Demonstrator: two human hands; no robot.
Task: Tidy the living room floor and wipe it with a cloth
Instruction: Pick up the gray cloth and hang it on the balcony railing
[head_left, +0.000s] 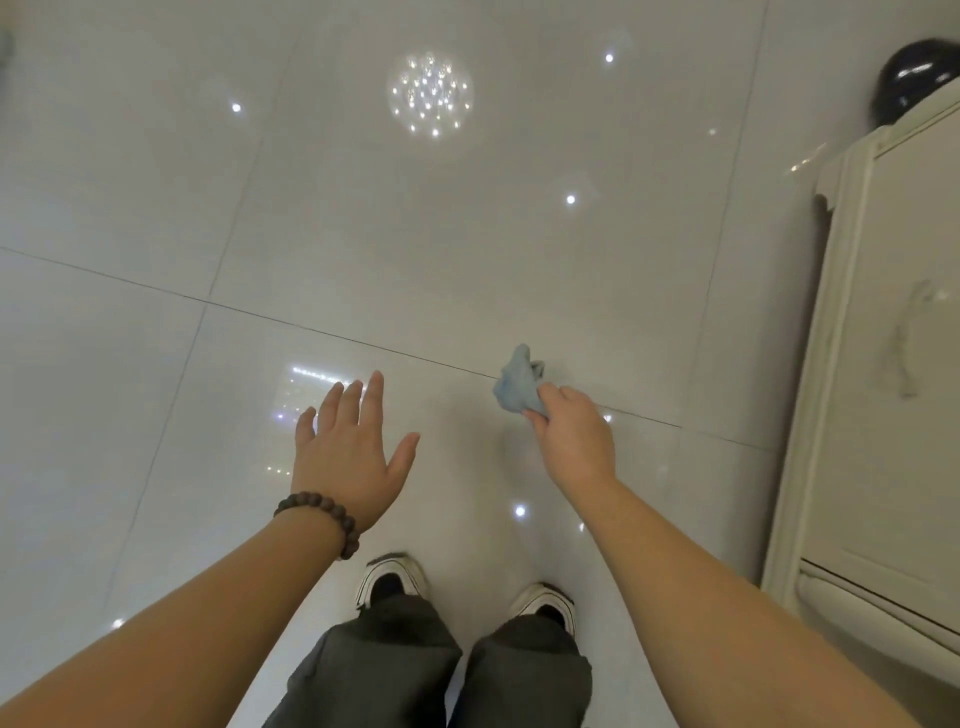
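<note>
Gripping a small crumpled blue cloth (517, 384), the right hand (569, 436) is stretched forward and down, its fingers closed round the lower end of the fabric so that the rest bunches up beyond the knuckles. The cloth is over the floor (415, 234), close to a thin dark joint line between tiles; whether it touches the tile I cannot tell. To the other side, the left hand (345, 457) is held out flat with palm down, fingers spread apart and thumb out to the side, holding nothing. A bracelet (324, 514) of dark round beads circles that wrist. Both forearms are bare and reach in from the bottom corners of the view

Below the hands, between the arms, two shoes (392, 579) with white toe caps and dark uppers stand side by side on the tile, pointing forward, with dark grey trousers (415, 665) falling loosely over them. The floor itself is glossy pale tile in large squares, and it mirrors a round cluster of small lights far ahead as well as several single bright spots and a rectangular patch of light just beyond the left fingers. Along the right edge stands a cream cabinet (893, 364) with a curved handle on its panel, well apart from the cloth. Past its far corner sits a dark shiny ball (909, 88)
</note>
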